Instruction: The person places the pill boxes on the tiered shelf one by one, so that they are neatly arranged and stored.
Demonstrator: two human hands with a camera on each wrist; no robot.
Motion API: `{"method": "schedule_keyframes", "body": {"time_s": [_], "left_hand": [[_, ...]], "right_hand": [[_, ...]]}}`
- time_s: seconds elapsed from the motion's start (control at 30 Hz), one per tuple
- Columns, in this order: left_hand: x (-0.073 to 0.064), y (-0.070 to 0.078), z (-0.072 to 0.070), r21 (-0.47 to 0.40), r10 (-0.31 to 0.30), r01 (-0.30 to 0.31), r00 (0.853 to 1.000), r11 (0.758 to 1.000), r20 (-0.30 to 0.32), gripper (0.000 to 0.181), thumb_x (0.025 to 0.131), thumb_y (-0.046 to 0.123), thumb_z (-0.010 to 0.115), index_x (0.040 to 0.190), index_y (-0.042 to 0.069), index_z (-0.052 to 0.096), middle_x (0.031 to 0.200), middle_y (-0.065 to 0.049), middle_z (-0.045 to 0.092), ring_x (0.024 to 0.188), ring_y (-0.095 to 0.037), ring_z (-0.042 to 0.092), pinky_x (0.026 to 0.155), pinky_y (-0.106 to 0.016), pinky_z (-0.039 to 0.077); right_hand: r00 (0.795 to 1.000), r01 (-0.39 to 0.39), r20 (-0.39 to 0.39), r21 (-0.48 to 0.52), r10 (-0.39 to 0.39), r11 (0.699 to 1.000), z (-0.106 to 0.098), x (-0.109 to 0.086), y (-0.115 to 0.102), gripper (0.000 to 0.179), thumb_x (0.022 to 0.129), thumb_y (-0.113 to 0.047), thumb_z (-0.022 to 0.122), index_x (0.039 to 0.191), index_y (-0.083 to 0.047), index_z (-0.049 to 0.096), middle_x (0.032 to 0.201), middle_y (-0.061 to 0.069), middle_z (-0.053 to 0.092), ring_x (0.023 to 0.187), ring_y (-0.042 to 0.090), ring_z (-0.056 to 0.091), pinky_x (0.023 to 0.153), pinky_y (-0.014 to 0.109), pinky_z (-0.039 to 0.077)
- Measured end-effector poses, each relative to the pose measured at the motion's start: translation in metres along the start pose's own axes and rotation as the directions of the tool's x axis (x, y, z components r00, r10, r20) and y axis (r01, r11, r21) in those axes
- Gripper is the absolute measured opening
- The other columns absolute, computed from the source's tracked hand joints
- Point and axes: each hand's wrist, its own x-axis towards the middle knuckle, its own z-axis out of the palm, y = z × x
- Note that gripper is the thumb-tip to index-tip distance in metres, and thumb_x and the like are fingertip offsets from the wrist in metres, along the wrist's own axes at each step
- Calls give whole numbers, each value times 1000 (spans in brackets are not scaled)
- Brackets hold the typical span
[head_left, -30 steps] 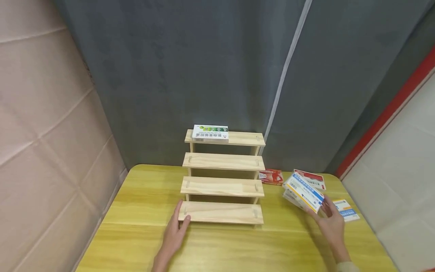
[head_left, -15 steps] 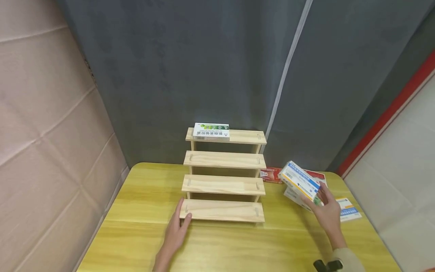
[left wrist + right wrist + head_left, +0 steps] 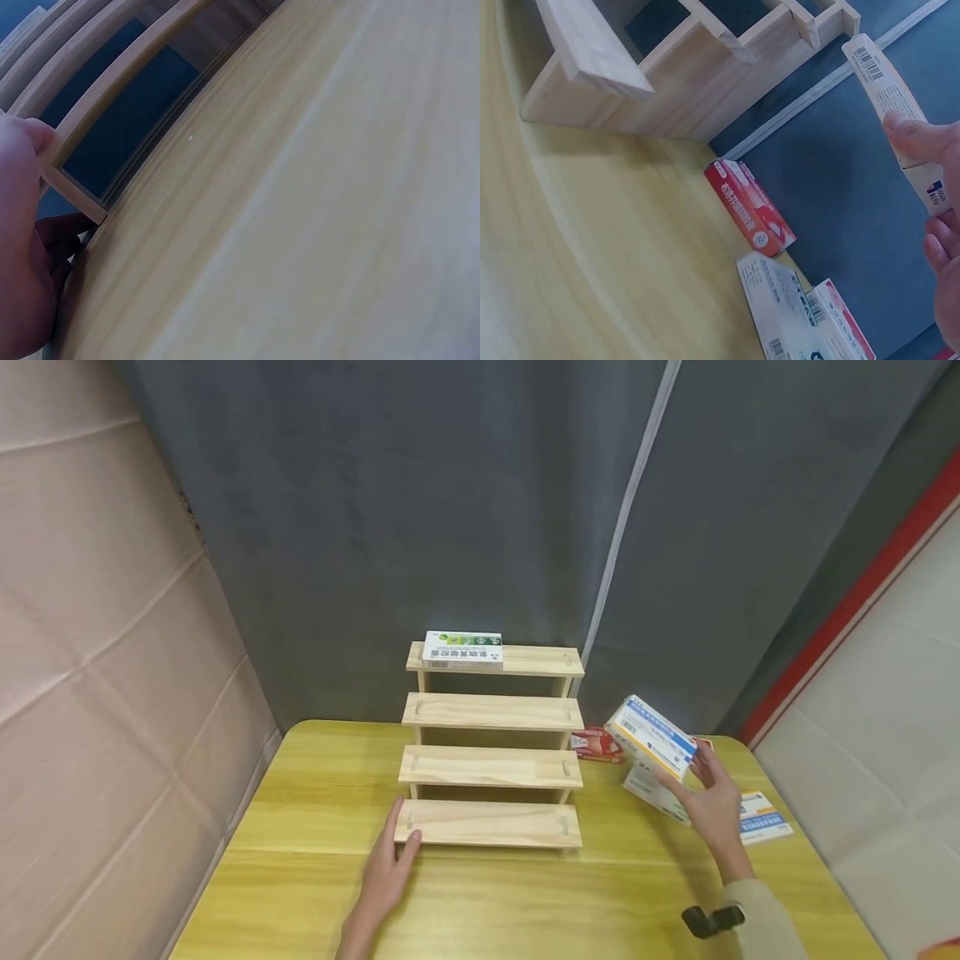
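Note:
At the front left corner of the stepped wooden rack (image 3: 491,822), my left hand (image 3: 382,877) grips the lowest step. In the left wrist view the thumb lies on the board, with fingers behind the end support (image 3: 75,195). On the right, my right hand (image 3: 712,810) pinches a white medicine box (image 3: 652,739) with a blue stripe and yellow edge, tilted and raised off the table. The right wrist view shows the thumb on its narrow printed side. A white-and-green medicine box (image 3: 462,647) lies at the left of the rack's top step.
Right of the rack, a red medicine box (image 3: 746,206), a white box with green print (image 3: 780,300) and a white-and-red box (image 3: 836,322) lie on the yellow wooden table (image 3: 300,893). Another blue-striped box (image 3: 763,817) lies farther right. A grey curtain (image 3: 360,527) hangs behind.
My right hand has lifted the blue-striped medicine box up and to the left, away from the boxes on the table. The left hand has stayed on the lowest step.

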Motion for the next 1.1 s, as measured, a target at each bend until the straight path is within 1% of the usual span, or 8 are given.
{"method": "schedule_keyframes", "body": {"time_s": [0.07,0.27,0.4,0.53,0.67,0.73,0.87,1.1], "left_hand": [[0,0,1,-4,3,-3,1000,1000,-3,69,106,42,51,163,21,20,167,-12,26,148,-47,33,115,-73,27],[0,1,1,0,16,-16,1000,1000,-8,68,106,41,50,163,20,20,167,-13,27,147,-47,34,114,-74,28],[-1,2,0,1,5,-5,1000,1000,-1,69,106,42,50,163,20,20,167,-14,27,147,-48,33,114,-74,28],[-1,2,0,-8,2,-2,1000,1000,-4,69,106,42,51,163,21,20,167,-13,27,147,-47,34,115,-74,27],[-1,3,0,-12,2,-2,1000,1000,2,69,105,43,51,163,22,20,167,-11,28,148,-46,34,116,-72,27],[-1,3,0,-14,-1,1,1000,1000,5,69,105,42,51,163,22,20,167,-11,28,147,-47,34,116,-72,27],[0,3,-1,-12,-9,9,1000,1000,12,69,106,42,50,164,22,19,167,-11,26,147,-48,33,117,-72,25],[-2,4,0,6,-13,13,1000,1000,15,67,107,42,47,164,21,18,167,-14,25,147,-50,32,115,-74,26]], "right_hand": [[1000,20,-8,8,-20,1000,2,2,-3,82,81,-15,87,153,-13,47,152,13,53,124,-3,54,102,8,46],[999,40,16,-32,-40,999,4,8,-15,85,82,-18,87,155,-12,43,154,11,50,134,20,55,103,7,45],[999,32,29,-44,-31,999,6,12,-23,86,83,-21,86,156,-14,42,154,13,51,136,29,54,106,10,45],[999,40,35,-31,-39,999,8,16,-30,86,83,-22,86,156,-14,41,152,15,52,133,23,56,105,11,46],[997,57,46,-23,-56,998,8,20,-37,85,84,-23,85,156,-13,40,150,16,54,125,13,58,96,2,44],[997,58,60,-23,-57,998,8,22,-40,87,86,-26,84,158,-13,37,151,17,53,127,16,58,91,0,43],[993,64,100,6,-64,998,7,27,-49,90,87,-29,82,160,-13,32,154,18,49,138,34,52,93,-1,42],[981,139,132,21,-141,990,10,37,-62,88,88,-27,82,159,-8,33,153,19,50,135,41,54,84,-1,45]]}}
